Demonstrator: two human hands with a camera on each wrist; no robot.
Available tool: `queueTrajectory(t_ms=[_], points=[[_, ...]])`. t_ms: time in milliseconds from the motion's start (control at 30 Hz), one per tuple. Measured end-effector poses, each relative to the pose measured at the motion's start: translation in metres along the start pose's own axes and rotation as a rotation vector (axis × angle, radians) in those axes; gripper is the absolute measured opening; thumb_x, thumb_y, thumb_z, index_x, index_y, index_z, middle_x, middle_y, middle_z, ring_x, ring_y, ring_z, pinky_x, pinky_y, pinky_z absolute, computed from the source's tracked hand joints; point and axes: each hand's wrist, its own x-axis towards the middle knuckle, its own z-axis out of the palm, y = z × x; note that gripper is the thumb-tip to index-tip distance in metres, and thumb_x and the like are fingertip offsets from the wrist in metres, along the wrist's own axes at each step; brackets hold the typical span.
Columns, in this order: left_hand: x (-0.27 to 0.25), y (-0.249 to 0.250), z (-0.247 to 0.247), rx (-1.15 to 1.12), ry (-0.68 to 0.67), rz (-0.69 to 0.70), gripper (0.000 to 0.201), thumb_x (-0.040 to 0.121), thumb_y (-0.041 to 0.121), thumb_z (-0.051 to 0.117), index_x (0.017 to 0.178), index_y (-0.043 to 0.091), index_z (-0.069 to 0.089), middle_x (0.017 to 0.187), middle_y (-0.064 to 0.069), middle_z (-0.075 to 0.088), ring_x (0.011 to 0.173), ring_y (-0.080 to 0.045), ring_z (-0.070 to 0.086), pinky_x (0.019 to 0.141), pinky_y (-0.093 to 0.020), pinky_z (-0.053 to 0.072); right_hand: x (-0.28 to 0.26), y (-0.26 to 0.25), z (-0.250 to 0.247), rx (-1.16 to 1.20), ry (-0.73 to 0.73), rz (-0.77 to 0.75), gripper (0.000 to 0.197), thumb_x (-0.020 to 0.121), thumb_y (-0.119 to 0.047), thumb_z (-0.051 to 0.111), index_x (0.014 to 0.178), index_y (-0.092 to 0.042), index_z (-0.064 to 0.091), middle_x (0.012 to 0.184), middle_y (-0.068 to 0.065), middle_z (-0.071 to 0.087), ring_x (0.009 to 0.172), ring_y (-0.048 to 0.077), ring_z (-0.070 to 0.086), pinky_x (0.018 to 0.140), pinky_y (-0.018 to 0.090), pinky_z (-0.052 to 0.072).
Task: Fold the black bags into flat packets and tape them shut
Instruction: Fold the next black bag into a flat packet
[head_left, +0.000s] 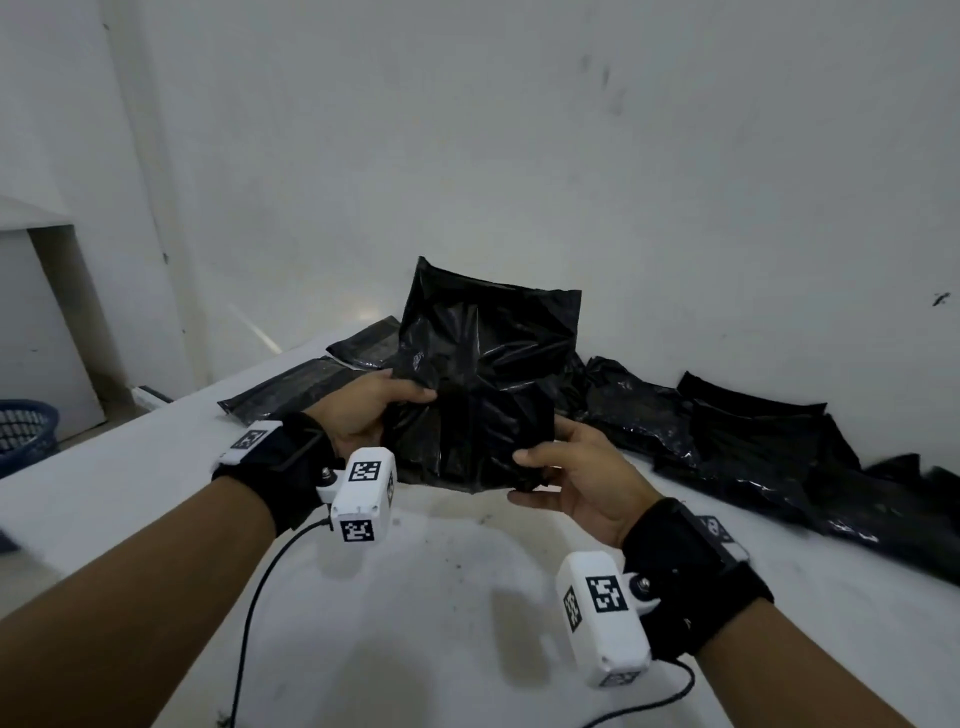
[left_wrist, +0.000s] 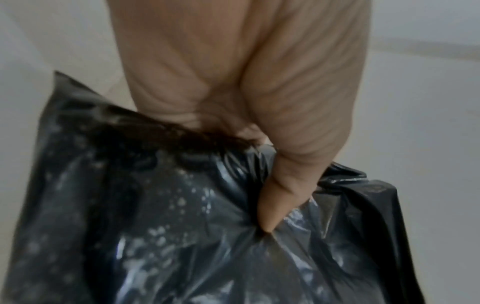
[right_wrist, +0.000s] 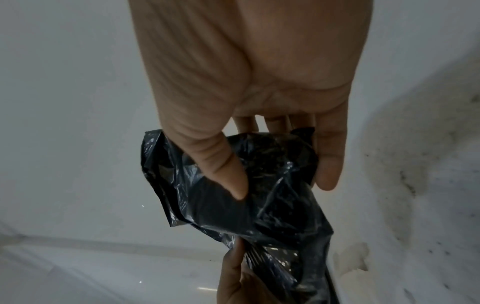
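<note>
I hold a crumpled black plastic bag (head_left: 483, 384) upright just above the white table (head_left: 415, 597), its open top standing up against the wall. My left hand (head_left: 374, 410) grips its left side, thumb (left_wrist: 275, 205) pressed into the plastic (left_wrist: 155, 226). My right hand (head_left: 566, 478) pinches the bag's lower right corner (right_wrist: 233, 185) between thumb (right_wrist: 223, 174) and fingers. The fingers behind the bag are hidden in the head view.
Flat black bags (head_left: 301, 387) lie at the back left of the table. A loose heap of black bags (head_left: 753, 447) spreads along the wall on the right. A blue basket (head_left: 23, 431) stands on the floor at far left. Cables run from both wrist cameras.
</note>
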Motion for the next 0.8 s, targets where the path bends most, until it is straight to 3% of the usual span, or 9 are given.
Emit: queueTrajectory(t_ms=[67, 167, 233, 300, 367, 467, 600, 667, 800], points=[[-0.008, -0.001, 0.005, -0.034, -0.016, 0.05, 0.057, 0.07, -0.003, 0.063, 0.126, -0.005, 0.057, 0.119, -0.025, 0.062, 0.093, -0.034, 0.067, 0.086, -0.048, 0.057, -0.011, -0.01, 0.002, -0.044, 0.021, 0.016, 0.025, 0.086, -0.015, 0.071, 0.111, -0.017, 0.07, 0.106, 0.005, 0.071, 0.1, 0.025, 0.068, 0.078, 0.042, 0.058], [-0.02, 0.0, 0.018, -0.04, -0.007, 0.145, 0.044, 0.07, -0.006, 0.06, 0.113, -0.001, 0.063, 0.102, -0.022, 0.068, 0.081, -0.031, 0.071, 0.072, -0.041, 0.061, -0.026, -0.026, 0.003, -0.096, 0.036, 0.051, 0.042, 0.083, -0.053, 0.069, 0.119, -0.031, 0.067, 0.118, -0.002, 0.069, 0.109, 0.026, 0.065, 0.086, 0.046, 0.057], [-0.028, 0.002, 0.028, -0.033, -0.012, 0.184, 0.048, 0.069, -0.008, 0.06, 0.117, -0.001, 0.06, 0.099, -0.021, 0.069, 0.079, -0.03, 0.072, 0.068, -0.038, 0.06, -0.036, -0.038, 0.004, -0.117, 0.035, 0.022, 0.048, 0.082, -0.062, 0.066, 0.121, -0.036, 0.065, 0.12, -0.009, 0.07, 0.112, 0.021, 0.064, 0.089, 0.048, 0.055], [-0.035, 0.006, 0.036, -0.008, -0.01, 0.215, 0.049, 0.066, -0.004, 0.06, 0.115, -0.001, 0.06, 0.099, -0.02, 0.071, 0.081, -0.03, 0.072, 0.069, -0.036, 0.059, -0.039, -0.046, 0.005, -0.081, 0.072, -0.053, 0.042, 0.087, -0.056, 0.065, 0.122, -0.032, 0.067, 0.118, -0.009, 0.071, 0.113, 0.017, 0.065, 0.097, 0.049, 0.051], [-0.044, 0.009, 0.045, 0.018, -0.005, 0.243, 0.046, 0.065, -0.002, 0.06, 0.11, 0.002, 0.062, 0.1, -0.018, 0.071, 0.083, -0.028, 0.071, 0.07, -0.034, 0.059, -0.044, -0.054, 0.007, 0.047, 0.169, -0.148, 0.033, 0.093, -0.035, 0.066, 0.121, -0.018, 0.068, 0.117, 0.0, 0.073, 0.112, 0.02, 0.067, 0.103, 0.047, 0.048], [-0.056, 0.015, 0.059, 0.035, -0.009, 0.262, 0.046, 0.065, -0.003, 0.062, 0.111, -0.001, 0.062, 0.101, -0.018, 0.07, 0.085, -0.027, 0.07, 0.072, -0.032, 0.059, -0.054, -0.062, 0.006, 0.134, 0.328, -0.223, 0.021, 0.092, -0.014, 0.067, 0.108, -0.001, 0.071, 0.108, 0.015, 0.074, 0.102, 0.029, 0.071, 0.098, 0.044, 0.053], [-0.072, 0.017, 0.079, 0.092, -0.024, 0.283, 0.042, 0.078, 0.009, 0.075, 0.116, -0.005, 0.064, 0.111, -0.018, 0.071, 0.095, -0.027, 0.071, 0.078, -0.031, 0.058, -0.073, -0.073, 0.011, 0.078, 0.447, -0.25, 0.011, 0.089, -0.011, 0.071, 0.091, 0.0, 0.073, 0.097, 0.018, 0.075, 0.088, 0.029, 0.074, 0.079, 0.039, 0.061], [-0.078, 0.018, 0.089, 0.102, -0.006, 0.299, 0.045, 0.078, 0.017, 0.074, 0.117, -0.004, 0.065, 0.113, -0.017, 0.071, 0.099, -0.027, 0.071, 0.081, -0.032, 0.058, -0.082, -0.078, 0.011, 0.074, 0.49, -0.26, 0.012, 0.088, -0.011, 0.072, 0.091, 0.001, 0.073, 0.096, 0.018, 0.075, 0.088, 0.03, 0.074, 0.079, 0.041, 0.061], [-0.087, 0.024, 0.1, 0.117, 0.047, 0.296, 0.034, 0.088, 0.014, 0.068, 0.117, -0.005, 0.065, 0.114, -0.018, 0.071, 0.107, -0.031, 0.068, 0.092, -0.04, 0.056, -0.102, -0.083, 0.0, 0.098, 0.492, -0.238, 0.009, 0.087, -0.011, 0.073, 0.091, -0.003, 0.073, 0.094, 0.015, 0.076, 0.09, 0.03, 0.074, 0.088, 0.048, 0.058]])
